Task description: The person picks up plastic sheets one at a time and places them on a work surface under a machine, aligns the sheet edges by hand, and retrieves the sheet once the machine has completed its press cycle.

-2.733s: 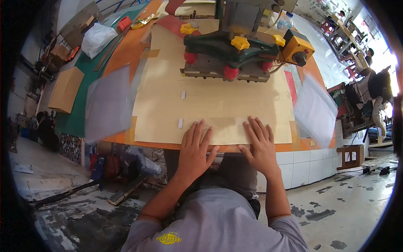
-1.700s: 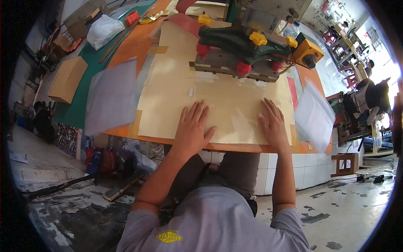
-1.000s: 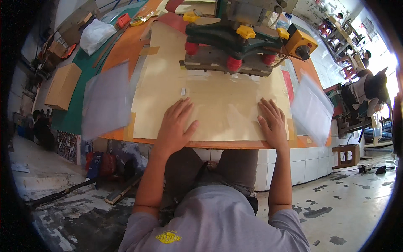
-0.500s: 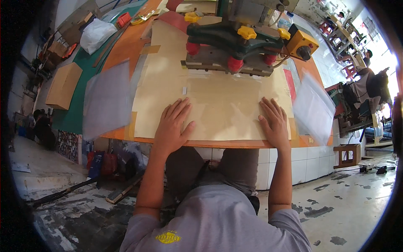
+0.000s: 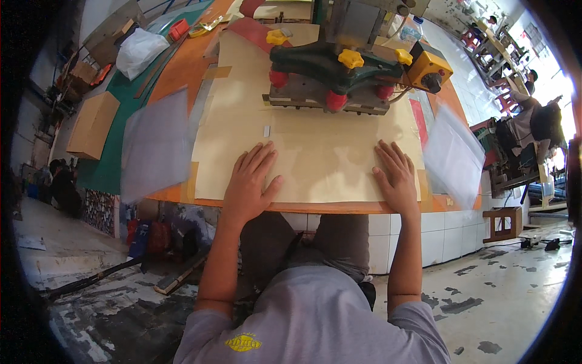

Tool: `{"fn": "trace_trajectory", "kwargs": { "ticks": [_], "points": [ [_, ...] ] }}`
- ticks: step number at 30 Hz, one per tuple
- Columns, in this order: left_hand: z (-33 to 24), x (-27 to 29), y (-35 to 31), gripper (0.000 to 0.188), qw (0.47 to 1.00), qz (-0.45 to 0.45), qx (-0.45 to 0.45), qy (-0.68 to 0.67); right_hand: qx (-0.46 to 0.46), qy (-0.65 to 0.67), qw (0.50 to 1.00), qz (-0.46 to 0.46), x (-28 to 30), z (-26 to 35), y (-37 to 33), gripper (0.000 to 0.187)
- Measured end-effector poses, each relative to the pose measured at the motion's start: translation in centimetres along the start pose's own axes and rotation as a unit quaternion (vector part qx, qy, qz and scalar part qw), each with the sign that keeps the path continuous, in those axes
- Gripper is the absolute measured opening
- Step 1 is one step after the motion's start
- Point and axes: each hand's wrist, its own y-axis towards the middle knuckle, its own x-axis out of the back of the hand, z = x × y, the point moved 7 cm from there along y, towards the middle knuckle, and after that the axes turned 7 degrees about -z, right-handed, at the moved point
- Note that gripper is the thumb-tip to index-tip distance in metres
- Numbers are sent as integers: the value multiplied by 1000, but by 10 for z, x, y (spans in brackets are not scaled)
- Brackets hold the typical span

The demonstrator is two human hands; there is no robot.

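Note:
My left hand (image 5: 250,182) lies flat, fingers stretched out, on the left part of a large cream sheet (image 5: 327,182) at the table's near edge. On the right part of that sheet rests my right hand (image 5: 397,181), also flat with its thumb apart. Neither hand holds anything. Beyond them stands a press with a dark green arm frame (image 5: 315,60), yellow knobs and red feet above a flat metal plate (image 5: 303,100). A small white rectangle (image 5: 267,130) lies on the sheet between my left hand and the plate.
Clear plastic sheets lie at the left (image 5: 154,148) and right (image 5: 454,158). A brown box (image 5: 94,126) and a white plastic bag (image 5: 139,53) are at far left. A yellow control box (image 5: 424,65) with a black knob sits beside the press. Another person (image 5: 527,124) is at far right.
The press head and its plate have shifted slightly lower in the picture, the knobs and control box with them. Both hands have stayed in place.

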Motion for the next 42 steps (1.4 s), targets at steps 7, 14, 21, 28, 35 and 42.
{"fn": "trace_trajectory", "kwargs": {
  "ticks": [7,14,21,28,35,42],
  "points": [
    [0,1,1,57,1000,-3,-1,0,1,2,1000,3,0,2,1,52],
    [0,1,2,56,1000,-4,-3,7,2,1,1000,0,0,1,2,53],
    [0,1,1,56,1000,-9,-7,6,7,8,1000,-3,0,1,1,53],
    [1,-1,0,57,1000,-9,0,10,1,7,1000,-2,0,1,0,53],
    [0,-1,1,57,1000,-4,0,9,-2,2,1000,-4,-2,0,0,53],
    [0,1,0,55,1000,-7,0,8,8,1,1000,-8,-2,1,0,53]
  ]
}}
